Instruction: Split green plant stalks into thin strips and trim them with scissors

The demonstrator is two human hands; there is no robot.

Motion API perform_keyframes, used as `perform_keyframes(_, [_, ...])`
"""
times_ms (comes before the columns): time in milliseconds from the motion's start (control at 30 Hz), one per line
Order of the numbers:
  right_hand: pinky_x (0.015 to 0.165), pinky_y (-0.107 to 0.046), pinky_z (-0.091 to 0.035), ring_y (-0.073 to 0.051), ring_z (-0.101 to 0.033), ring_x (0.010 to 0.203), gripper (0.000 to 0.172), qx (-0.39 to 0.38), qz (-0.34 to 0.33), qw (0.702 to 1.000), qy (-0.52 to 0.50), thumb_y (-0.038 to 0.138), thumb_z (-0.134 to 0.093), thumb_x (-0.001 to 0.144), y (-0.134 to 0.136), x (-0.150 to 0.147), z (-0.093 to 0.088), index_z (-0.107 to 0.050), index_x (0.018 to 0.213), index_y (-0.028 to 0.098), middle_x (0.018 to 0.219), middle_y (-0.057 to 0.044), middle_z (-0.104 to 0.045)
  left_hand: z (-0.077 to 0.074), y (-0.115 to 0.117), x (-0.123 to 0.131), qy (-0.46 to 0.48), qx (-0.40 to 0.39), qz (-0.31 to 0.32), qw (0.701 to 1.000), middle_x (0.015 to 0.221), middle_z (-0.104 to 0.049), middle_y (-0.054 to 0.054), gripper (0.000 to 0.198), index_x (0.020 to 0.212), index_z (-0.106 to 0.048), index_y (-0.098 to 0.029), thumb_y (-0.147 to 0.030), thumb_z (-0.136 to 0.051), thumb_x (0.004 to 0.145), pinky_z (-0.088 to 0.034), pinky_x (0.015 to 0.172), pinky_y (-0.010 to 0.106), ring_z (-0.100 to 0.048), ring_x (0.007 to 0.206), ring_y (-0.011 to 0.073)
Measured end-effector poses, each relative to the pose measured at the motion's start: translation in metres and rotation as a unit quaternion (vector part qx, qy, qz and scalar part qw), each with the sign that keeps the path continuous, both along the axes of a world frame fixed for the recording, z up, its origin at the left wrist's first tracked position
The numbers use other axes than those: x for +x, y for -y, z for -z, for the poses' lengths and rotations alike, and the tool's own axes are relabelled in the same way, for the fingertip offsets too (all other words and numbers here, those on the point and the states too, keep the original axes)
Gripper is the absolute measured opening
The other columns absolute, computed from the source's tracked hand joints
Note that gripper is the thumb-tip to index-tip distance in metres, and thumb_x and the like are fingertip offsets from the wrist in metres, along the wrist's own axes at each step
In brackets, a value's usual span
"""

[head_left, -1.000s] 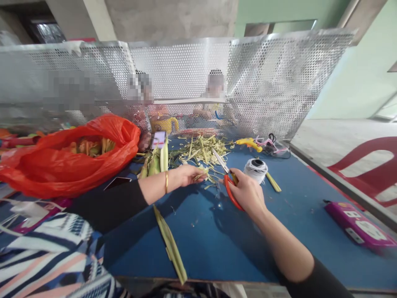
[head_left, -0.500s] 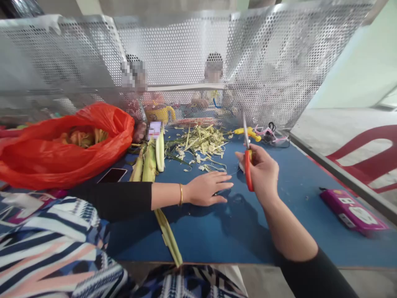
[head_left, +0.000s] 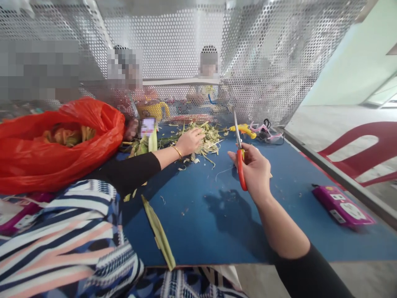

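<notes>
My right hand [head_left: 252,171] is closed around the orange handles of a pair of scissors [head_left: 239,153], blades pointing up and away over the blue table [head_left: 211,215]. My left hand [head_left: 190,141] reaches forward with its fingers curled down onto a heap of cut green leaf scraps [head_left: 204,136] at the back of the table. Whether it grips any scraps is hidden under the palm. A long folded green leaf strip [head_left: 158,231] lies near the front edge, below my left forearm.
A red plastic bag [head_left: 56,145] holding leaves sits at the left. A yellow glue gun [head_left: 245,130] and pink cord lie at the back. A purple packet [head_left: 341,205] lies at the right. A perforated metal screen [head_left: 279,62] rises behind; people sit beyond it.
My left hand has gone from lying flat near the table's middle forward onto the scrap heap. My right hand with the scissors stayed upright and shifted slightly left. The view tilted down.
</notes>
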State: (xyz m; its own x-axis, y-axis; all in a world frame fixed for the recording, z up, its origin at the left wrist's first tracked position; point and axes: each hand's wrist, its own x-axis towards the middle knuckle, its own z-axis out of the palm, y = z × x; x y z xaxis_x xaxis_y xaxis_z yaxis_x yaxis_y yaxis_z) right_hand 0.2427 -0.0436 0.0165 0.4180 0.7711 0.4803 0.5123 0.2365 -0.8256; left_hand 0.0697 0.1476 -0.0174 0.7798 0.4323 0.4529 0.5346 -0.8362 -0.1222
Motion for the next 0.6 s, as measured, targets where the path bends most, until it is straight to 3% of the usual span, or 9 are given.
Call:
perform_keyframes(67, [0.046, -0.023, -0.033, -0.009, -0.038, 0.048, 0.041, -0.003, -0.01, 1.0, -0.019, 0.049, -0.067, 0.073, 0.0, 0.0, -0.001, -0.067, 0.098, 0.017, 0.057, 0.006, -0.048, 0.006, 0.014, -0.001, -0.025, -0.005, 0.069, 0.997, 0.139, -0.053, 0.018, 0.039, 0.126, -0.059, -0.011, -0.025, -0.045, 0.093, -0.035, 0.11, 0.044, -0.044, 0.133, 0.0247])
perform_keyframes(133, [0.045, -0.023, -0.034, -0.009, -0.039, 0.047, 0.044, -0.008, -0.017, 0.999, -0.027, 0.052, -0.067, 0.072, 0.001, -0.002, -0.001, -0.067, 0.099, 0.017, 0.056, 0.006, -0.048, 0.014, 0.027, 0.0, -0.116, -0.02, 0.195, 0.974, 0.141, -0.051, 0.016, 0.048, 0.132, -0.055, -0.013, -0.039, -0.049, 0.092, -0.031, 0.112, 0.041, -0.04, 0.136, 0.0249])
perform_keyframes(200, [0.046, -0.023, -0.035, -0.009, -0.04, 0.046, 0.046, -0.015, -0.019, 1.0, -0.019, 0.054, -0.068, 0.071, 0.001, -0.003, 0.0, -0.067, 0.099, 0.017, 0.056, 0.006, -0.049, 0.016, 0.028, 0.002, -0.183, -0.031, 0.236, 0.954, 0.143, -0.05, 0.013, 0.05, 0.135, -0.053, -0.018, -0.041, -0.052, 0.09, -0.028, 0.114, 0.041, -0.039, 0.137, 0.024])
perform_keyframes(267, [0.047, -0.023, -0.035, -0.009, -0.04, 0.047, 0.046, -0.022, -0.022, 0.999, -0.009, 0.055, -0.068, 0.07, 0.001, -0.004, 0.002, -0.067, 0.097, 0.018, 0.056, 0.006, -0.049, 0.009, 0.016, 0.005, -0.185, -0.025, 0.17, 0.968, 0.143, -0.05, 0.015, 0.046, 0.131, -0.056, -0.018, -0.036, -0.055, 0.089, -0.027, 0.113, 0.045, -0.04, 0.137, 0.0266])
perform_keyframes(367, [0.047, -0.022, -0.033, -0.009, -0.039, 0.049, 0.045, -0.031, -0.024, 0.999, -0.003, 0.057, -0.067, 0.069, 0.0, -0.005, 0.005, -0.066, 0.093, 0.018, 0.057, 0.005, -0.049, -0.018, -0.004, 0.006, -0.098, -0.005, 0.05, 0.994, 0.143, -0.05, 0.016, 0.039, 0.123, -0.062, -0.018, -0.026, -0.059, 0.085, -0.031, 0.109, 0.048, -0.042, 0.134, 0.0279])
perform_keyframes(467, [0.047, -0.023, -0.033, -0.009, -0.039, 0.049, 0.045, -0.043, -0.037, 0.998, -0.002, 0.057, -0.067, 0.07, -0.001, -0.006, 0.007, -0.065, 0.093, 0.018, 0.058, 0.005, -0.049, -0.047, 0.004, -0.001, -0.024, -0.026, -0.013, 0.999, 0.125, -0.064, 0.016, 0.032, 0.111, -0.069, -0.015, -0.028, -0.051, 0.088, -0.04, 0.101, 0.043, -0.053, 0.121, 0.0262])
perform_keyframes(533, [0.047, -0.023, -0.033, -0.009, -0.039, 0.049, 0.047, -0.047, -0.049, 0.998, -0.004, 0.058, -0.067, 0.069, -0.001, -0.007, 0.007, -0.065, 0.093, 0.018, 0.058, 0.005, -0.049, -0.055, 0.025, -0.011, -0.038, -0.118, -0.132, 0.983, 0.096, -0.073, 0.014, 0.03, 0.089, -0.073, -0.014, -0.032, -0.05, 0.087, -0.048, 0.088, 0.04, -0.065, 0.096, 0.025])
perform_keyframes(567, [0.046, -0.023, -0.033, -0.009, -0.039, 0.048, 0.048, -0.048, -0.052, 0.997, -0.002, 0.058, -0.067, 0.069, 0.0, -0.009, 0.007, -0.066, 0.094, 0.017, 0.057, 0.005, -0.049, -0.056, 0.036, -0.016, -0.091, -0.215, -0.168, 0.958, 0.082, -0.073, 0.012, 0.03, 0.076, -0.073, -0.014, -0.034, -0.051, 0.084, -0.051, 0.08, 0.037, -0.067, 0.082, 0.0229])
perform_keyframes(600, [0.046, -0.023, -0.033, -0.009, -0.038, 0.048, 0.049, -0.05, -0.054, 0.997, 0.0, 0.058, -0.068, 0.068, 0.001, -0.01, 0.007, -0.066, 0.094, 0.017, 0.057, 0.005, -0.048, -0.053, 0.046, -0.022, -0.172, -0.348, -0.169, 0.906, 0.071, -0.072, 0.01, 0.032, 0.068, -0.071, -0.015, -0.037, -0.054, 0.082, -0.053, 0.073, 0.033, -0.067, 0.071, 0.0204])
